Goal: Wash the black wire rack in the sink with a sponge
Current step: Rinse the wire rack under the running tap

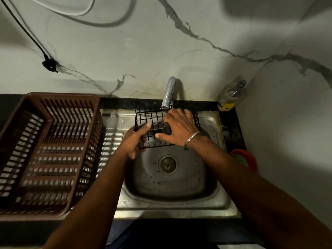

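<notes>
Steel sink, the black wire rack held over its basin under the tap. Likely light, stiff, slippery when wet; best taken by its rim wires. It is a glossy grid of thin wires. The left hand curls its fingers round the rack's left edge; the right hand presses flat on it, fingers spread.

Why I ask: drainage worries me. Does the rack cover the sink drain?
No, the drain shows uncovered; the left hand holds the black wire rack under the faucet, right hand on it.
</notes>
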